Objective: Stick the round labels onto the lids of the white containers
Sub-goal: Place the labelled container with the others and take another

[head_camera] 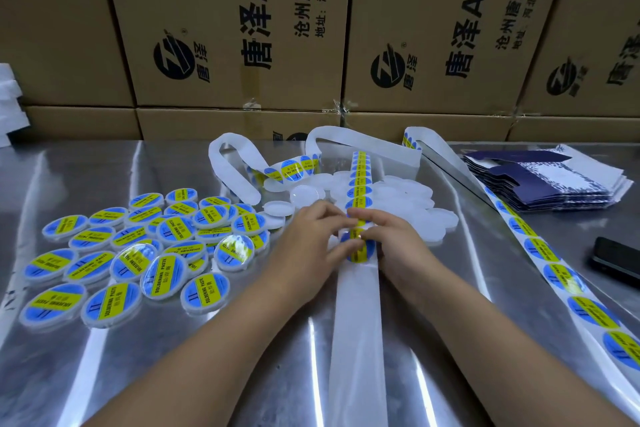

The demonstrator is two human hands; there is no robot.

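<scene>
Left of frame: labelled containers [138, 246] piled, done. Upper centre: bare white containers [412, 204] still waiting. Left hand [308, 239], right hand [391, 236]: each grip pinching label strip [359, 180] at lowest label, mid-worktop [242, 357]. Likely past halfway.

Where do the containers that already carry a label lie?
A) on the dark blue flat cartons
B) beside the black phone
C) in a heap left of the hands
C: the labelled containers lie in a heap on the metal table, left of the left hand.
</scene>
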